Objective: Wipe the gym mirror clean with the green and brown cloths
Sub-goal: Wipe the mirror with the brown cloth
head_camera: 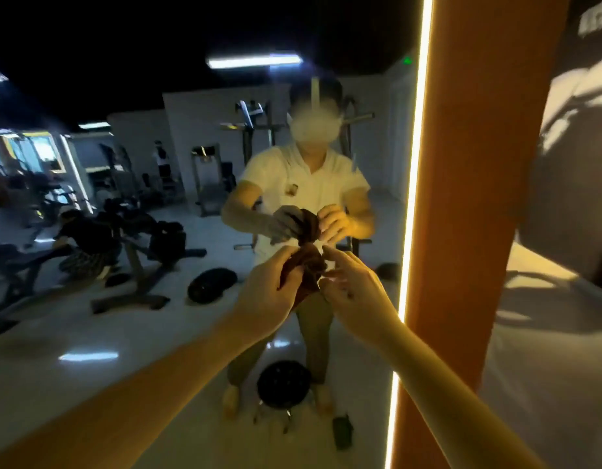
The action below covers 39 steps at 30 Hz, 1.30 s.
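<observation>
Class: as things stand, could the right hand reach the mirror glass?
Probably yes: the right hand, pinching the crumpled brown cloth with the left hand, hovers close to the large gym mirror, nothing between.

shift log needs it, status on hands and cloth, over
Left hand and right hand both grip the bunched brown cloth. Held close before the gym mirror. Green cloth not clearly seen. Nothing blocking.

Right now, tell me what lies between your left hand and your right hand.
The bunched brown cloth lies there; the left hand grips it, the right hand pinches its edge. The head view shows it.
</observation>
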Motion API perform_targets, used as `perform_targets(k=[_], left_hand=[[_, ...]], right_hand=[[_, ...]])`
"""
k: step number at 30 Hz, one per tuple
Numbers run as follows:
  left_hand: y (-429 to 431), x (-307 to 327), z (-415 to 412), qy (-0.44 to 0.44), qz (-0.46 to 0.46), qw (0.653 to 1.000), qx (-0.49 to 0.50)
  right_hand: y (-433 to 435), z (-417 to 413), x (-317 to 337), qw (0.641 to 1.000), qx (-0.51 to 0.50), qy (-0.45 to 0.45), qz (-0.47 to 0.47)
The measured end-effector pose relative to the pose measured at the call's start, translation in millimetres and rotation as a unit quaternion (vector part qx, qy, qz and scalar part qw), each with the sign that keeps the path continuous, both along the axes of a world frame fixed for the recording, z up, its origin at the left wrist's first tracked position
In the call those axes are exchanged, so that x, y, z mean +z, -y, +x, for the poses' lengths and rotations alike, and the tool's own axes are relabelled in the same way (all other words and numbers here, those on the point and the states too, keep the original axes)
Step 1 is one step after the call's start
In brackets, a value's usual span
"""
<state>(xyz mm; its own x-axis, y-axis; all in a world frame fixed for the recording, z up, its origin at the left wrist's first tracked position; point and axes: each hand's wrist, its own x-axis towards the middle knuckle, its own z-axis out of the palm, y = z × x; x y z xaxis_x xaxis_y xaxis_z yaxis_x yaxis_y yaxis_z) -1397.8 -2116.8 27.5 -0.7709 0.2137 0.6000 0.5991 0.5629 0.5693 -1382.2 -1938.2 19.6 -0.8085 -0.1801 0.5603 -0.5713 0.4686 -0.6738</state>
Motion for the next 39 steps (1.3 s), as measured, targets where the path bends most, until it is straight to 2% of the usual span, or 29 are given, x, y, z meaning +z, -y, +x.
perform_targets(k=[5,10,13,17,22,25,29,33,39], left_hand=[[-5,-86,17,0.131,0.045,0.986,-0.088],[2,-184,20,0.228,0.042,0.961,-0.154],[10,-249,32,0.304,-0.03,0.935,-0.179],[11,-320,61,0.362,-0.113,0.908,-0.178],[-2,-406,97,0.466,-0.178,0.856,-0.137],[-9,-476,118,0.529,-0.181,0.823,-0.1],[-13,-584,145,0.562,-0.189,0.802,-0.074],[-15,-693,165,0.59,-0.216,0.774,-0.075],[-3,-831,165,0.605,-0.261,0.741,-0.129]], right_hand=[[2,29,-79,0.992,-0.071,0.097,-0.042],[26,69,-174,0.957,-0.194,0.204,-0.074],[45,108,-234,0.922,-0.257,0.273,-0.094],[55,170,-310,0.871,-0.271,0.4,-0.086],[10,229,-415,0.794,-0.3,0.521,-0.091],[-28,249,-495,0.752,-0.29,0.585,-0.083],[-57,269,-613,0.698,-0.293,0.652,-0.041],[-64,281,-727,0.662,-0.294,0.689,0.004],[-49,286,-880,0.638,-0.281,0.716,0.046]])
